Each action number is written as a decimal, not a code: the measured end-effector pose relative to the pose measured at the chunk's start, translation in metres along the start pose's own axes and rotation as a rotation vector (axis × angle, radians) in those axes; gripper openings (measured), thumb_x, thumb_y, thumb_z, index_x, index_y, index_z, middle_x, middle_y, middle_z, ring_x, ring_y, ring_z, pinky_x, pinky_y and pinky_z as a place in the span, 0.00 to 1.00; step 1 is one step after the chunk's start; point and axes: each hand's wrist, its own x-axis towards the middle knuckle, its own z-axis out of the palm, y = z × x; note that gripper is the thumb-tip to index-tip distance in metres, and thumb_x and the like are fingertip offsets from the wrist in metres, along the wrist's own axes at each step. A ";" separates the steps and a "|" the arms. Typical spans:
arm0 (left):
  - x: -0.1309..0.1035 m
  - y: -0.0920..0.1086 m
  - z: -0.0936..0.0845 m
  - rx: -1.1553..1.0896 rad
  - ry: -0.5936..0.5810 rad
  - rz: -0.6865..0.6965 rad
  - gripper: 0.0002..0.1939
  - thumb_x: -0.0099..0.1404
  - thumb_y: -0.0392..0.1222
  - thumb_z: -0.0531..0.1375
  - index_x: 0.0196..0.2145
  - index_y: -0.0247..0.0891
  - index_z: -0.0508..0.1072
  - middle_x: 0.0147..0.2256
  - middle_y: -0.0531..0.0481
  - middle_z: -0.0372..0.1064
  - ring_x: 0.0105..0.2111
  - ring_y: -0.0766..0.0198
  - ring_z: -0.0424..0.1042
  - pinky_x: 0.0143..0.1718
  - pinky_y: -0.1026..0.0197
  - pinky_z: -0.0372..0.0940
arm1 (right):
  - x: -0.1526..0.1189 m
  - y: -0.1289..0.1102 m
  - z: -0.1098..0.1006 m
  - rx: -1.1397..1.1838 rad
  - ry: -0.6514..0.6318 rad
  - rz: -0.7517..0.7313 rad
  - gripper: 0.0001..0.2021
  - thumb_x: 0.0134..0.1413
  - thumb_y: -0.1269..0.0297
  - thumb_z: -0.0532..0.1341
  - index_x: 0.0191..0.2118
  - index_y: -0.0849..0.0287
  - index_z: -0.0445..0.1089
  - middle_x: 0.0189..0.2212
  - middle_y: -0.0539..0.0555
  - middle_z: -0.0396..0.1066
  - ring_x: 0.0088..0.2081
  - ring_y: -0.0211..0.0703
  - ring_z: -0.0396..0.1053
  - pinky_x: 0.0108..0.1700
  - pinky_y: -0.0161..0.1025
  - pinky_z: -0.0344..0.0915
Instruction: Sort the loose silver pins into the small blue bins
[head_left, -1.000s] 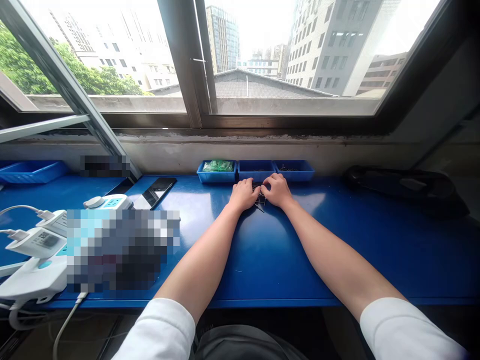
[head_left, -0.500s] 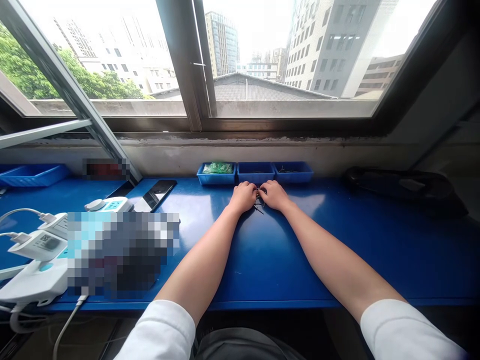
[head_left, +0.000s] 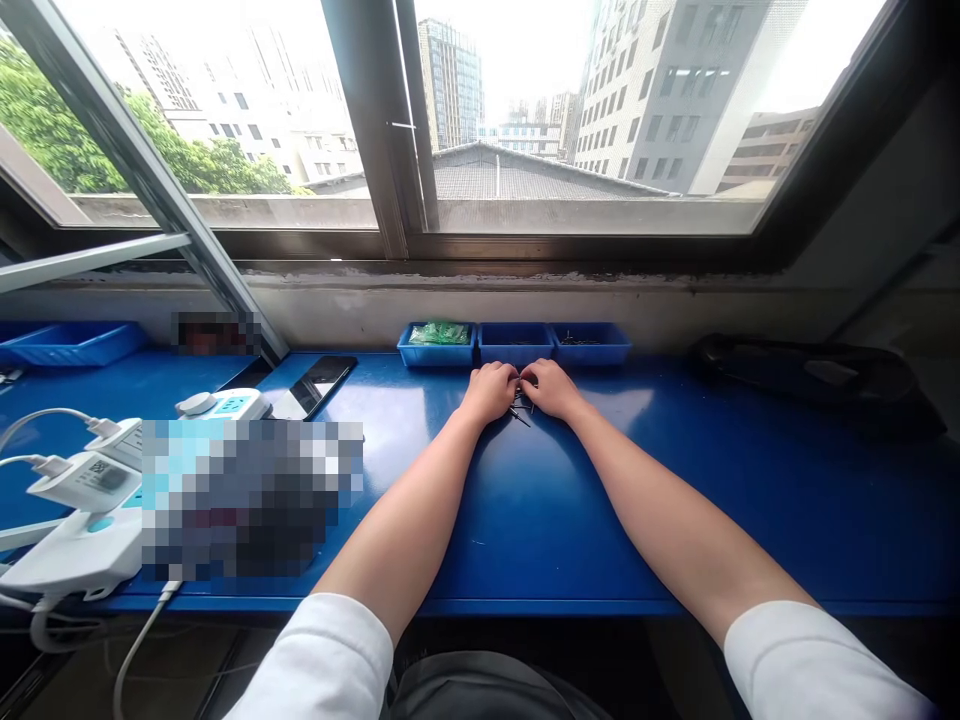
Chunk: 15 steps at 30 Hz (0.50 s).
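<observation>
Right hand (head_left: pixel 553 388) has come lower and inward compared with a second ago; its raised, arched fingers now sit flatter, and the gap to the left hand (head_left: pixel 491 390) has narrowed until the fingertips of both nearly meet. Left hand little changed, back uppermost, fingers bent toward the right hand. Thin dark pieces (head_left: pixel 520 416) lie on the blue table (head_left: pixel 555 540) between the two hands, a few ends poking out on the near side, toward the wearer; the rest covered by fingers. Both hands curled, thumb and fingers drawn in over these pieces; cannot tell whether either one actually pinches a piece, as the tips are too small and partly hidden. Just beyond the hands, three blue trays in a row: left tray (head_left: pixel 437 356), ahead and left of the left hand, with green packets (head_left: pixel 440 333) in it; middle tray (head_left: pixel 516 354) straight ahead of both; right tray (head_left: pixel 592 355) ahead and right of the right hand, some thin dark bits inside. Phone (head_left: pixel 324 386) well left of the left hand, flat on the table. Black object (head_left: pixel 810 375) well to the right of the right hand.
</observation>
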 end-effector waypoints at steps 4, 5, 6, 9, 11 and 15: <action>0.000 0.001 -0.001 0.010 -0.013 -0.003 0.13 0.67 0.41 0.48 0.40 0.42 0.72 0.43 0.47 0.70 0.47 0.56 0.65 0.48 0.53 0.58 | 0.002 0.004 0.003 0.053 0.005 0.002 0.09 0.54 0.64 0.57 0.37 0.55 0.74 0.35 0.54 0.69 0.40 0.44 0.64 0.45 0.41 0.62; -0.001 0.001 -0.001 0.009 -0.009 0.001 0.13 0.67 0.41 0.48 0.39 0.42 0.72 0.43 0.47 0.70 0.47 0.56 0.65 0.48 0.53 0.58 | 0.002 0.005 0.003 0.061 0.008 0.002 0.09 0.53 0.64 0.57 0.36 0.55 0.74 0.34 0.54 0.69 0.40 0.44 0.64 0.45 0.40 0.62; -0.001 0.001 -0.001 0.007 -0.002 0.003 0.12 0.67 0.41 0.49 0.39 0.42 0.72 0.42 0.47 0.70 0.46 0.56 0.66 0.48 0.53 0.58 | 0.002 0.006 0.004 0.066 0.010 0.002 0.09 0.53 0.65 0.57 0.36 0.56 0.74 0.34 0.54 0.69 0.40 0.44 0.64 0.45 0.40 0.62; -0.001 0.001 0.000 -0.009 0.034 -0.022 0.11 0.65 0.41 0.51 0.44 0.40 0.69 0.43 0.46 0.70 0.46 0.56 0.66 0.49 0.53 0.57 | 0.003 0.007 0.004 0.073 0.013 -0.002 0.07 0.52 0.65 0.58 0.34 0.57 0.74 0.34 0.54 0.68 0.40 0.44 0.65 0.44 0.40 0.62; -0.001 0.000 0.001 -0.001 0.065 -0.051 0.15 0.64 0.41 0.52 0.48 0.39 0.66 0.45 0.45 0.69 0.48 0.56 0.65 0.50 0.52 0.56 | 0.003 0.007 0.003 0.079 0.014 -0.005 0.07 0.52 0.66 0.58 0.34 0.57 0.73 0.34 0.53 0.68 0.39 0.44 0.65 0.43 0.40 0.62; 0.000 -0.001 0.003 0.058 0.047 -0.059 0.14 0.66 0.44 0.50 0.44 0.40 0.71 0.45 0.43 0.68 0.48 0.53 0.64 0.49 0.49 0.56 | 0.002 0.005 0.001 0.092 0.001 -0.003 0.06 0.53 0.66 0.58 0.34 0.57 0.73 0.34 0.53 0.69 0.39 0.43 0.65 0.43 0.40 0.62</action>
